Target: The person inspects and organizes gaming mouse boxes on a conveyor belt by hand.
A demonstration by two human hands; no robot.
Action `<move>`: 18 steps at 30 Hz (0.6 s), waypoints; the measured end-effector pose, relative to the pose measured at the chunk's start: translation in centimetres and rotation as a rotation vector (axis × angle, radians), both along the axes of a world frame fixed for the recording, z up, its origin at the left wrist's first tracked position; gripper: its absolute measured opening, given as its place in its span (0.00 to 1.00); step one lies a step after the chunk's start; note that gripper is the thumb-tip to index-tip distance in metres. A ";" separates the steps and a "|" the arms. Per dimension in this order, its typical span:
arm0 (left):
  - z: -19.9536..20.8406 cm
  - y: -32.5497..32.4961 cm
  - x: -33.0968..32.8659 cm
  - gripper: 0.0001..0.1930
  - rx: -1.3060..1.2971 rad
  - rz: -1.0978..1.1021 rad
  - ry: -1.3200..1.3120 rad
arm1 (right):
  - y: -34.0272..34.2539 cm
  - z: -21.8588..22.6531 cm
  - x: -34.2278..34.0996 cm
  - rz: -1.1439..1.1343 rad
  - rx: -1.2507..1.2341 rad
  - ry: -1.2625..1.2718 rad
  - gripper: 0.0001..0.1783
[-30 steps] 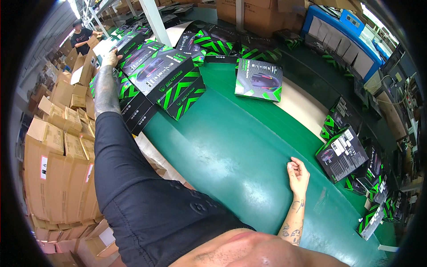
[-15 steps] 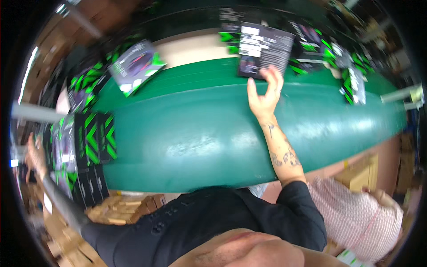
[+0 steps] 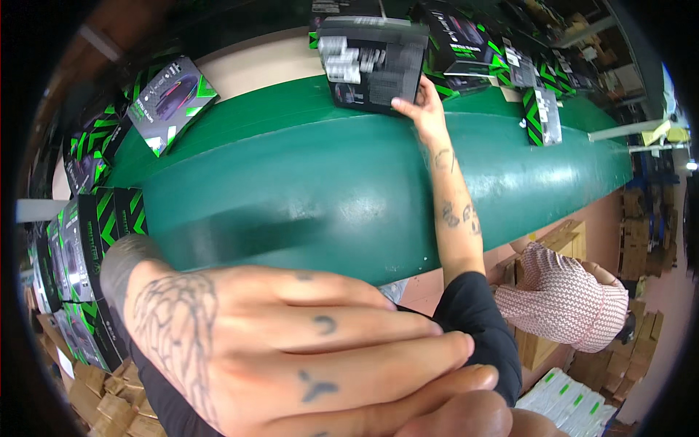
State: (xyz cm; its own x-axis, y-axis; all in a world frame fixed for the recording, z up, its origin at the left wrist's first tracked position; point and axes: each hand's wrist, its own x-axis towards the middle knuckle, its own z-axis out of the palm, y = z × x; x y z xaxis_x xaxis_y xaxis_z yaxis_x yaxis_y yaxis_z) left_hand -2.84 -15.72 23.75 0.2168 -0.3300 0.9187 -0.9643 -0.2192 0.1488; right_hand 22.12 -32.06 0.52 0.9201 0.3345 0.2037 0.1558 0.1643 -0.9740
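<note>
At the far side of the green work surface (image 3: 393, 171), my right hand (image 3: 424, 109) grips the lower right corner of a black box (image 3: 375, 73). The thumb lies on its front face, which carries white labels and small print, and the box stands tilted. My left hand (image 3: 291, 342), tattooed on its back, is very close and fills the lower middle of the view. Its fingers are stretched out side by side, and nothing shows in them; the palm is hidden.
Black and green boxes (image 3: 76, 251) are stacked at the left edge. Another box (image 3: 173, 102) leans at the far left, and more boxes (image 3: 459, 40) crowd the back right. A person in a patterned garment (image 3: 564, 298) is at the lower right, near cardboard cartons (image 3: 641, 349).
My left hand has come from beside the left stack to close in front of the view. My right hand, earlier open at the black box, now grips its corner. The view has shifted.
</note>
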 end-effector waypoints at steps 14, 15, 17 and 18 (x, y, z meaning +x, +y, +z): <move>-23.6 14.7 14.1 0.43 0.175 0.679 0.909 | 7.3 0.2 -7.9 0.086 0.358 0.589 0.42; -23.5 12.9 13.7 0.43 0.174 0.605 0.917 | 7.6 0.1 -8.5 -0.016 0.182 0.423 0.43; -22.5 12.3 13.8 0.42 0.137 0.604 0.900 | 7.2 -0.1 -8.9 0.038 0.335 0.361 0.45; -21.5 12.6 14.1 0.43 0.161 0.712 0.682 | 7.2 0.5 -9.1 0.075 0.358 0.266 0.45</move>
State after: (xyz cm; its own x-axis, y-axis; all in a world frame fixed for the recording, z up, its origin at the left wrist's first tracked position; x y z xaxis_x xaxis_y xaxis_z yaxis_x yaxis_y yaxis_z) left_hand 11.26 -3.16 2.23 0.8771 -0.0274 0.4796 -0.3195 -0.7789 0.5397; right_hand 12.99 -24.84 1.06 0.9320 0.3539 0.0782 -0.1176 0.4994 -0.8584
